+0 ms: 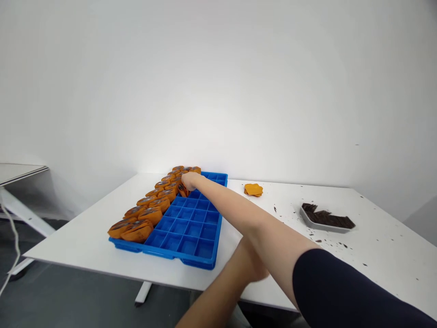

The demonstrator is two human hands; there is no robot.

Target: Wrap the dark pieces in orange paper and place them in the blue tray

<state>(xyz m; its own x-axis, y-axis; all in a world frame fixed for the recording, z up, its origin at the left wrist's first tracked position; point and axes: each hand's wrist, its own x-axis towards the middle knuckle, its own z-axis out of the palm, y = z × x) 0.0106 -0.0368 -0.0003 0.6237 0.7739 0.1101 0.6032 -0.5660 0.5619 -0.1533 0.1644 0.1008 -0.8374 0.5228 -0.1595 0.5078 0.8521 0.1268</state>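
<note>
My right hand (191, 181) reaches far over a blue compartment tray (200, 263), its back towards me and its fingers bent down. Directly below them an orange packet (183, 189) with dark contents stands tilted; the hand appears closed on it, though the fingertips are hidden. Rows of similar orange packets (138, 231) fill the tray's left columns, with dark material showing at their tops. Crossing under my right forearm, my left hand (258, 269) is near the table's front edge. Its fingers are hidden behind that forearm, so what it holds cannot be seen.
A small stack of orange-yellow pieces (253, 189) lies right of the tray. Farther right, a shallow grey container (324, 227) holds dark brown strips, with dark crumbs (318, 241) scattered around it. Another white table (22, 172) stands at the far left, beside a hanging cable (15, 241).
</note>
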